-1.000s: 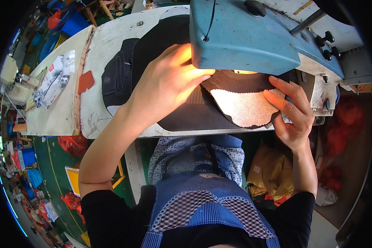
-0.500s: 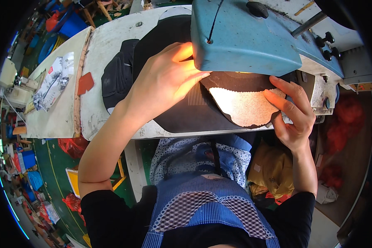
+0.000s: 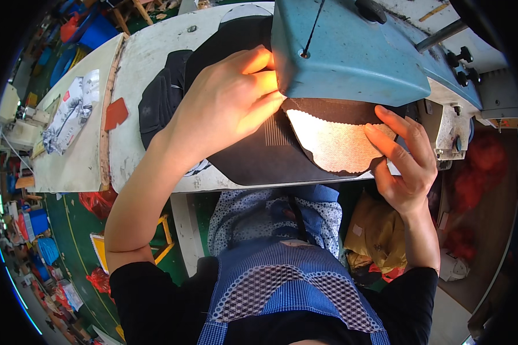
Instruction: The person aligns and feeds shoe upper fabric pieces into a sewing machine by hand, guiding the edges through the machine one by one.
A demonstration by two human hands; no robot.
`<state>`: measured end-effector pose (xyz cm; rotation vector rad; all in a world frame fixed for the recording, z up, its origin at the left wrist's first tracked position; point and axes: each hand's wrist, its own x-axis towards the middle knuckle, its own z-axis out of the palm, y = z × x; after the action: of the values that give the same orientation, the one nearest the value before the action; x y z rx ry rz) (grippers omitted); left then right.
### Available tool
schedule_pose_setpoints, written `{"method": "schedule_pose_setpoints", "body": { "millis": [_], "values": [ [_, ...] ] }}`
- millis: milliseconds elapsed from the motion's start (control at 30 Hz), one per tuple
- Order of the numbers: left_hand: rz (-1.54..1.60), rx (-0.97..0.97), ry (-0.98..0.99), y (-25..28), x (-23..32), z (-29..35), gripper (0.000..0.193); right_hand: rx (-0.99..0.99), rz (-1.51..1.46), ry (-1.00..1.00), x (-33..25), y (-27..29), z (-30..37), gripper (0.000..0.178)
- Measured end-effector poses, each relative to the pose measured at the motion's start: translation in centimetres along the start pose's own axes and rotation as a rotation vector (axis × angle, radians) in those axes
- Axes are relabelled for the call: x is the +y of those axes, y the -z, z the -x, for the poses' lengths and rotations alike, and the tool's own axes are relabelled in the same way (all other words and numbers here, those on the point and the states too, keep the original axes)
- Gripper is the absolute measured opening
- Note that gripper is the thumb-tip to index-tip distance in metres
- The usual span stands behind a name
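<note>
A black curved panel (image 3: 328, 111) with a pale, zigzag-edged patch (image 3: 334, 144) lies partly under the blue head of a sewing machine (image 3: 351, 63). My right hand (image 3: 408, 158) grips its right edge, index and middle fingers on top, thumb lower at the edge. At the panel's upper left, beside the machine head, my left hand (image 3: 230, 100) has its fingers bent and drawn together against the material; the machine head hides some fingertips. Beneath lies a larger black sheet (image 3: 259, 164) with a ribbed strip. Light glows on the patch and left fingers; the needle area is hidden.
Dark stacked pieces (image 3: 164, 98) lie left of my left forearm on the white machine table (image 3: 138, 43). A reddish-brown scrap (image 3: 116, 113) and a printed plastic packet (image 3: 72, 112) are farther left. Black knobs (image 3: 460, 66) project from the machine at right.
My left hand has shifted slightly left, its fingers bending more beside the machine head. The right hand keeps its hold on the panel's edge. The whole view has shifted slightly.
</note>
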<state>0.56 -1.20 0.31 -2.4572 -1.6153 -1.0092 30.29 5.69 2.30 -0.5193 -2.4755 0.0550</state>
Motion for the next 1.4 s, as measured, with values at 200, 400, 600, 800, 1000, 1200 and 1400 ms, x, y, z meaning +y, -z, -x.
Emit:
{"method": "schedule_pose_setpoints", "body": {
  "millis": [200, 400, 600, 800, 1000, 1200, 1400],
  "values": [
    [-0.008, -0.039, 0.055, 0.5, 0.6, -0.4, 0.028, 0.018, 0.085, 0.044, -1.5, -0.5, 0.2, 0.048],
    [-0.063, -0.050, 0.001, 0.5, -0.3, -0.4, 0.030, 0.023, 0.109, 0.019, -3.5, -1.1, 0.1, 0.042],
    [-0.101, 0.050, -0.096, 0.2, -0.4, -0.7, 0.015, 0.012, 0.087, 0.009, -4.3, -0.9, 0.1, 0.040],
    [-0.141, 0.022, -0.092, 0.3, -1.1, -0.4, 0.015, -0.020, -0.128, -0.212, -1.7, 0.2, -0.1, 0.043],
    [0.002, -0.060, 0.044, 0.6, -0.7, -0.7, 0.027, -0.002, -0.119, -0.303, -0.1, -0.3, 0.4, 0.036],
    [-0.026, -0.050, -0.012, 0.5, -0.9, -0.9, 0.033, 0.054, -0.118, -0.362, 0.7, -0.3, 0.3, 0.033],
    [-0.040, -0.067, 0.002, 0.4, -1.2, -0.9, 0.027, 0.099, -0.171, -0.400, 1.4, -0.5, 0.7, 0.027]
  ]
}}
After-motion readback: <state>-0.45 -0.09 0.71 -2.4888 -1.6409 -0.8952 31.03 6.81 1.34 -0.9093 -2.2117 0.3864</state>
